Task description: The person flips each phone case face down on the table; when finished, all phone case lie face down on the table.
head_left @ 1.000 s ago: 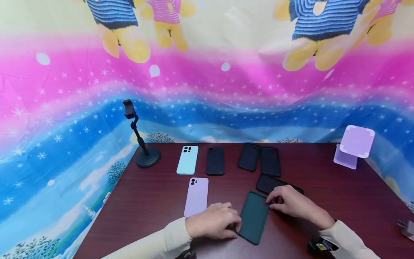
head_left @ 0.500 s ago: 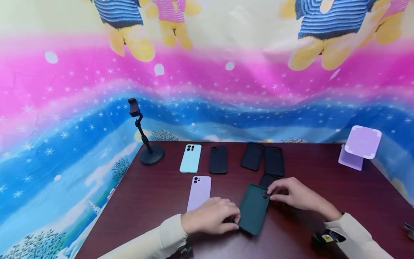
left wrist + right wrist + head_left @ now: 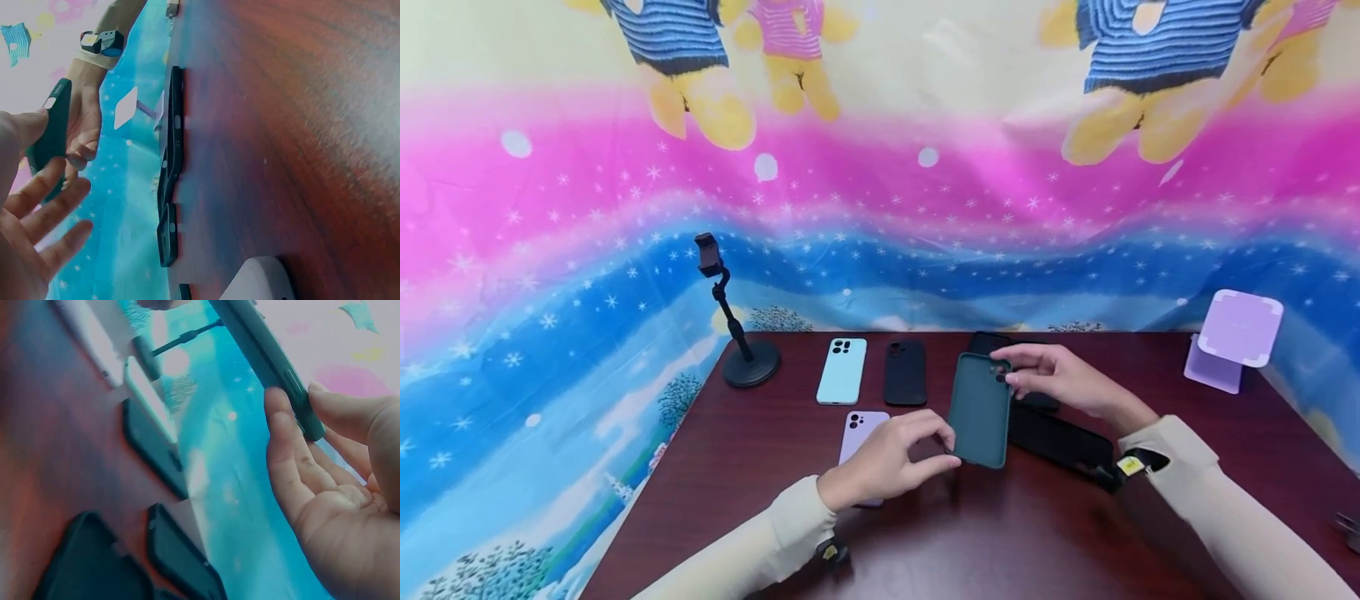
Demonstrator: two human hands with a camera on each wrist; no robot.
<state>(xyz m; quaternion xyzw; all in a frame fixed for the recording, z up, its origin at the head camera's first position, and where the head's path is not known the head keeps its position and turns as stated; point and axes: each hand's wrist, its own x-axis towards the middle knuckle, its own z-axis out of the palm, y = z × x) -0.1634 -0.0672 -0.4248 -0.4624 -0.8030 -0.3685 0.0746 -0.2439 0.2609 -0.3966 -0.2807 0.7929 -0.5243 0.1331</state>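
A dark green phone case [image 3: 979, 410] is raised off the table with its hollow inner side toward the head camera. My right hand [image 3: 1063, 382] pinches its upper right corner beside the camera cutout; in the right wrist view the thumb [image 3: 344, 412] lies on one side and fingertips on the other. At the lower left corner, my left hand [image 3: 898, 454] pinches the edge with thumb and index finger, its other fingers spread in the left wrist view. Behind and under the green case lies a black phone case [image 3: 1060, 439], partly hidden by it and the right wrist.
On the dark red table lie a lilac case [image 3: 859, 433], partly covered by my left hand, a mint case [image 3: 842, 372] and a black case [image 3: 905, 372]. Two more dark cases sit behind the green one. A black stand [image 3: 751, 363] and a lilac stand [image 3: 1240, 329] flank them.
Both hands have lifted the green case from the table and moved it up and away, tilting it upright. It now covers part of the dark cases behind.
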